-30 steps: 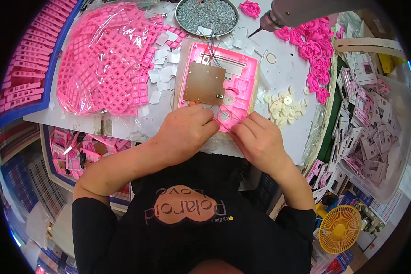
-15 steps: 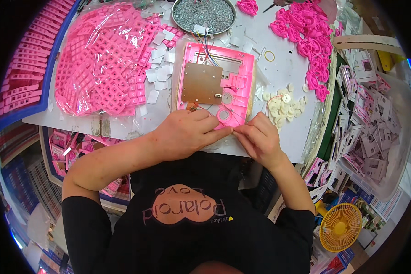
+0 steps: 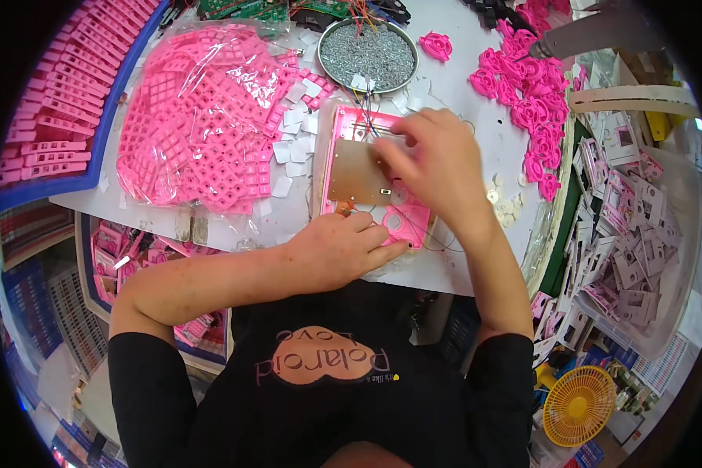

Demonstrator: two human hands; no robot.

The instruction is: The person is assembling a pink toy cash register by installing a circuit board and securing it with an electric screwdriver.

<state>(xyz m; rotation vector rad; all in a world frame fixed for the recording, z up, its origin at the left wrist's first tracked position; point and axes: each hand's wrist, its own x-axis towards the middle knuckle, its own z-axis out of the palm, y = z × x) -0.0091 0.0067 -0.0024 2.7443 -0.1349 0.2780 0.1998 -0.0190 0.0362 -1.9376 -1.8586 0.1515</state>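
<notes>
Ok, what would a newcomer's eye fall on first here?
Probably the bagged heap of pink keypads at upper left. Next, the pink housing at the centre, the right hand over its brown board. Beyond it sits a round dish of small metal parts.

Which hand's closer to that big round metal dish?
Right. The right hand is over the pink casing's upper right part, below the round metal dish; the left hand is at the casing's near edge, farther away.
</notes>
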